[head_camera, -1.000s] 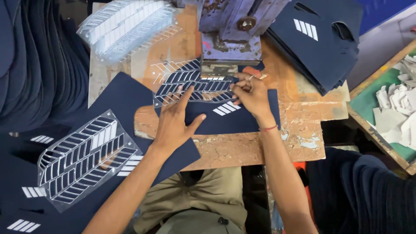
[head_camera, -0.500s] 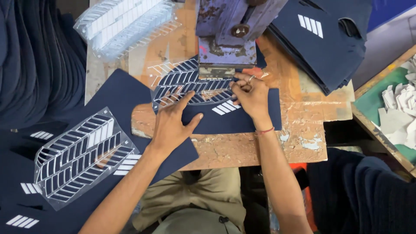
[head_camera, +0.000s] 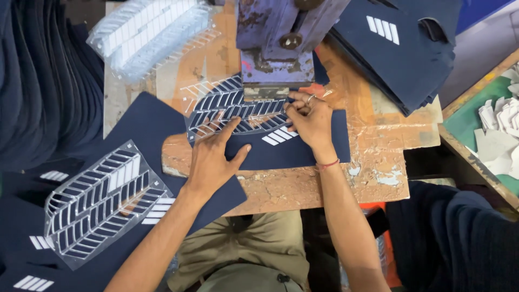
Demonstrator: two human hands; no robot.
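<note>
Nearest the camera, a person's lap in khaki cloth sits against the edge of the worn wooden bench (head_camera: 303, 186), both forearms reaching forward over it. To the left, a used stencil sheet (head_camera: 97, 203) with slanted slots lies on loose navy panels, set aside within reach. The left hand (head_camera: 213, 159) lies flat, fingers spread, pressing down the navy piece (head_camera: 281, 151) and the near end of the clear stripe sheet (head_camera: 238, 111) on top of it, apparently so neither slides. The right hand (head_camera: 311, 121) is pinched on the sheet's right end just above a small group of white stripes (head_camera: 278, 136) already on the fabric; the two hands are apart, one at each end. The sheet sits mid-bench, its long axis running left to right in a shallow arc, its far edge tucked up against the foot of the purple press (head_camera: 281, 38), which suggests it is being lined up under the head. Beyond, a stack of unused clear sheets (head_camera: 151, 32) lies at the far left, and a pile of finished navy pieces (head_camera: 405, 48) at the far right, next to a green tray of white scraps (head_camera: 500, 121).
</note>
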